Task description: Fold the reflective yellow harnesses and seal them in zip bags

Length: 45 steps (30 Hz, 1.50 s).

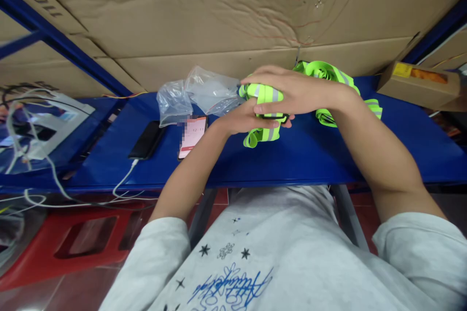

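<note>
Reflective strap bundle (pixel 263 95) sits mid-frame, just above the blue surface (pixel 310 155): neon yellow-green webbing with silver-grey reflective bands, folded into a tight wad, with a black buckle-like edge showing at its lower side. One loose loop hangs out the bottom, toward the surface. We see our left hand (pixel 244 119) cupped under the bundle and our right hand (pixel 292 90) laid flat over its top, fingers extended toward frame left; both grips are clamped on the bundle, pressing it between them. More straps (pixel 328 75) of the same colour and banding lie heaped behind the right wrist, upper centre-right, resting on the surface. Left of the hands: two crumpled clear plastic bags (pixel 199 95), then a lit phone (pixel 192 137) with a pinkish screen, and a dark phone (pixel 146 140) with a white cable (pixel 124 180) plugged in. Cardboard box (pixel 418 82) sits at the far right edge. Cardboard sheeting fills the upper frame.
</note>
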Motion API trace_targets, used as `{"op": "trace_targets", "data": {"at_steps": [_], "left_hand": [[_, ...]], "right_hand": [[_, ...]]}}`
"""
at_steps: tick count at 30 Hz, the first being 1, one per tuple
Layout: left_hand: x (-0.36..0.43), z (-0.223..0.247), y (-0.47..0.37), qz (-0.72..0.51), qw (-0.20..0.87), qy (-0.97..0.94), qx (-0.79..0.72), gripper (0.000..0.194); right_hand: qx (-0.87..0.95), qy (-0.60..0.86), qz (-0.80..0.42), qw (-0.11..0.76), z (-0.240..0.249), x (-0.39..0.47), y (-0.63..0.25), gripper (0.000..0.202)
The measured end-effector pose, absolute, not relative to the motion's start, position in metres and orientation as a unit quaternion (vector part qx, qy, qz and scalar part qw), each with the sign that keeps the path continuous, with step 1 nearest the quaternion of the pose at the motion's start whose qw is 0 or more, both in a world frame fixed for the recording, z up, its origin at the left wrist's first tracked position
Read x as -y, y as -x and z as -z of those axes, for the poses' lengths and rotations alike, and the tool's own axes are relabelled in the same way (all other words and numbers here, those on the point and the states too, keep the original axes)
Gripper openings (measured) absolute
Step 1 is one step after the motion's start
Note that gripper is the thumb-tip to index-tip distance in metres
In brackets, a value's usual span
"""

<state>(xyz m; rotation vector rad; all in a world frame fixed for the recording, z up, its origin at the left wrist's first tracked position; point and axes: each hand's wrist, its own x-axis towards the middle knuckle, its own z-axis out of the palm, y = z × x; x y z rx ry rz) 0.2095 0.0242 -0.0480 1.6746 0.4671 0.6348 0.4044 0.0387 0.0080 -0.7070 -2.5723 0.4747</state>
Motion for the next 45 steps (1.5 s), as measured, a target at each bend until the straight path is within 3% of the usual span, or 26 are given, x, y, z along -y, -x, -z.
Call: {"op": "trace_targets", "data": {"at_steps": [3, 9, 14, 18, 24, 29, 34, 38, 45], "left_hand": [[-0.023, 0.048, -0.212, -0.296, 0.644, -0.664, -0.239, 0.037], [-0.025, 0.048, -0.218, -0.27, 0.723, -0.532, -0.348, 0.033], [-0.023, 0.047, -0.213, -0.257, 0.71, -0.589, -0.288, 0.04], [-0.026, 0.047, -0.207, -0.28, 0.705, -0.606, -0.241, 0.04], [-0.022, 0.044, -0.206, -0.276, 0.718, -0.602, -0.215, 0.048], [-0.021, 0.052, -0.214, -0.252, 0.681, -0.638, -0.257, 0.049], [-0.027, 0.055, -0.215, -0.29, 0.607, -0.656, -0.341, 0.051], [-0.027, 0.059, -0.219, -0.331, 0.653, -0.612, -0.3, 0.056], [-0.028, 0.09, -0.24, -0.341, 0.672, -0.587, -0.295, 0.06]], "right_hand": [[0.924, 0.295, -0.134, 0.202, -0.003, -0.042, -0.401, 0.058], [0.886, 0.381, -0.05, 0.26, 0.006, -0.055, -0.404, 0.058], [0.913, 0.305, -0.18, 0.203, -0.001, -0.058, -0.412, 0.053], [0.897, 0.274, -0.268, 0.221, -0.006, -0.055, -0.411, 0.051], [0.889, 0.298, -0.224, 0.264, -0.01, -0.046, -0.403, 0.041], [0.884, 0.315, -0.205, 0.278, -0.006, -0.043, -0.401, 0.038], [0.811, 0.323, -0.372, 0.315, 0.011, -0.054, -0.39, 0.033], [0.738, 0.342, -0.459, 0.359, 0.02, -0.052, -0.388, 0.045], [0.797, 0.441, -0.279, 0.303, 0.045, -0.033, -0.41, 0.072]]}}
